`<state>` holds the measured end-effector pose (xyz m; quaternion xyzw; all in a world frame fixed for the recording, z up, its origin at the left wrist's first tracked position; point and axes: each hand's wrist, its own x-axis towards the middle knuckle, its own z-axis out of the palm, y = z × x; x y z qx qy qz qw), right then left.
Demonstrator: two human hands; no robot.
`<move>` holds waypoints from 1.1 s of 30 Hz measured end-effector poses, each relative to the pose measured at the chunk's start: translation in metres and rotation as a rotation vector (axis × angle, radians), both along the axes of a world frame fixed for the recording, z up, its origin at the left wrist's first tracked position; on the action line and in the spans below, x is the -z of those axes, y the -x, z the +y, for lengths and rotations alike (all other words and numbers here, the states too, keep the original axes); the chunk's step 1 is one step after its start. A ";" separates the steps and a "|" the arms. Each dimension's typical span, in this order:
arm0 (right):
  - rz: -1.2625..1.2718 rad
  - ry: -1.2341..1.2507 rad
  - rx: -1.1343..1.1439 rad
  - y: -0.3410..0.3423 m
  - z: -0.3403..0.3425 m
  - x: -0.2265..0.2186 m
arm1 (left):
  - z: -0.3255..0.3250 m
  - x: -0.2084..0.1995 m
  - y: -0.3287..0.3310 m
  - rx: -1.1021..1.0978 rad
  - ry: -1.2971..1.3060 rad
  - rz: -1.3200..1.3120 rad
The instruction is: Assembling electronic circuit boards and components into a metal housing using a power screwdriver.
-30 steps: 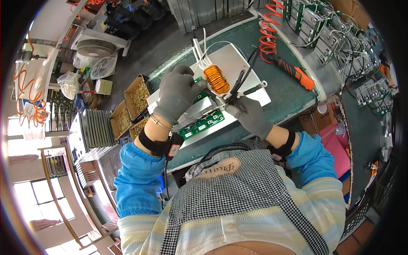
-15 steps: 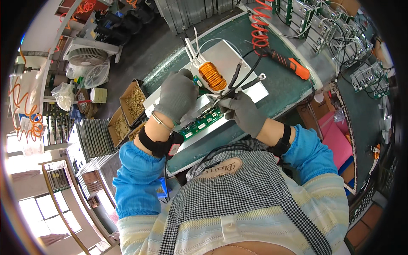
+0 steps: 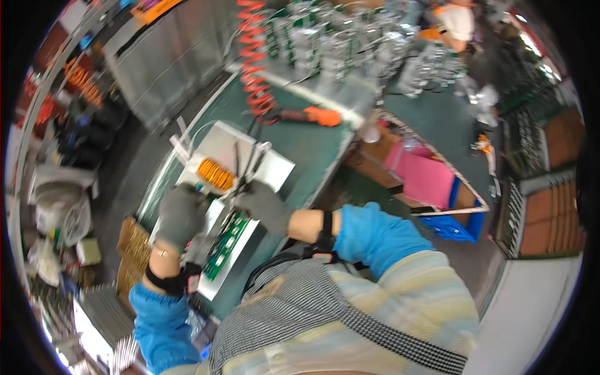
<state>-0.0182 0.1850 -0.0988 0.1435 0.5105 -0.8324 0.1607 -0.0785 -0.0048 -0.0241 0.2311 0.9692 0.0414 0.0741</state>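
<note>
My left hand [image 3: 181,215], in a grey glove, is curled at the left side of a metal plate assembly; what its fingers hold is hidden. My right hand [image 3: 265,209], gloved alike, has its fingers closed at the lower end of a black cable [image 3: 255,153], though blur softens the grip. Between and beyond the hands sits an orange-wound coil [image 3: 215,175]. A green circuit board [image 3: 226,247] lies along the near side of the silvery plate [image 3: 275,167]. White leads [image 3: 181,147] stick out past the coil.
An orange-and-black power tool [image 3: 322,116] lies on the green bench [image 3: 300,94] under a red coiled hose [image 3: 253,56]. Board assemblies [image 3: 331,47] crowd the far side. Boxes of small brass-coloured parts [image 3: 134,247] stand at left; a pink sheet [image 3: 425,180] lies in a bin at right.
The view has swung to the right, so bench and hands appear farther left and the picture is blurred. Both hands stay at the same places on the assembly.
</note>
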 end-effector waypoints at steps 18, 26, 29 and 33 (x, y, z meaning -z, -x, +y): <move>-0.083 -0.466 -0.002 0.006 -0.010 -0.009 | -0.011 0.004 0.008 0.140 -0.011 0.018; 0.084 -0.698 -0.174 0.005 -0.007 0.006 | -0.005 -0.004 0.013 0.227 0.280 -0.110; -0.044 -0.057 -0.084 -0.001 0.003 0.010 | -0.008 -0.006 0.007 0.273 0.319 -0.026; -0.103 0.079 -0.072 0.006 0.004 0.015 | -0.011 -0.006 0.005 0.270 0.276 -0.021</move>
